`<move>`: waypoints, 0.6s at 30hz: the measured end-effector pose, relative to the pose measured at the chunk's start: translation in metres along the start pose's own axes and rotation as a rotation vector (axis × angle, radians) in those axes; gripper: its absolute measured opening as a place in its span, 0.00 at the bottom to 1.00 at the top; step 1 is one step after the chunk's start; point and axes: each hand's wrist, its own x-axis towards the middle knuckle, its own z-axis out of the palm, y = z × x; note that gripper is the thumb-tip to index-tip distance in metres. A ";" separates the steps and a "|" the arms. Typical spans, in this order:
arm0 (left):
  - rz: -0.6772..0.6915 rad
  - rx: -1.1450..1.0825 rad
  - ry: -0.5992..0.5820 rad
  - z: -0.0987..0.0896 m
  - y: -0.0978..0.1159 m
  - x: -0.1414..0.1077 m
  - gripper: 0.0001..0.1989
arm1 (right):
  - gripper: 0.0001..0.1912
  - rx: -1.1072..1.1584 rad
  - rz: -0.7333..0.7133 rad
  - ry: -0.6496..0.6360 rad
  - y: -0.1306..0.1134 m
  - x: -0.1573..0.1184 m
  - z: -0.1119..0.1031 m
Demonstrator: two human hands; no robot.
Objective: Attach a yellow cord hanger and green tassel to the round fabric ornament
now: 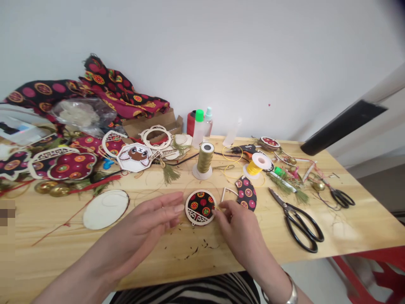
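A round ornament with a pale wooden rim, patterned dark fabric and a cut-out fretwork strip lies between my hands. My left hand is just left of it, fingers stretched out and holding nothing. At its right edge, the thumb and fingers of my right hand are pinched together; whatever they grip is too small to make out. Behind the ornament stands a spool of olive thread. A curved piece of patterned fabric lies beyond my right hand.
Large black-handled scissors lie at the right, smaller scissors farther out. A yellow spool and a glue gun sit behind. At left are a pale oval disc, several ornaments and heaped fabric. Bottles stand near the wall.
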 end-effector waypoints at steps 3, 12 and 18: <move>-0.010 -0.038 -0.048 -0.001 0.001 0.002 0.13 | 0.12 -0.121 0.011 -0.011 -0.006 0.001 -0.002; 0.069 0.084 -0.137 0.009 -0.003 0.008 0.15 | 0.09 -0.079 -0.011 -0.016 0.001 0.003 -0.002; 0.126 0.145 -0.177 0.021 -0.013 0.015 0.19 | 0.08 0.070 0.012 -0.030 0.005 0.000 -0.002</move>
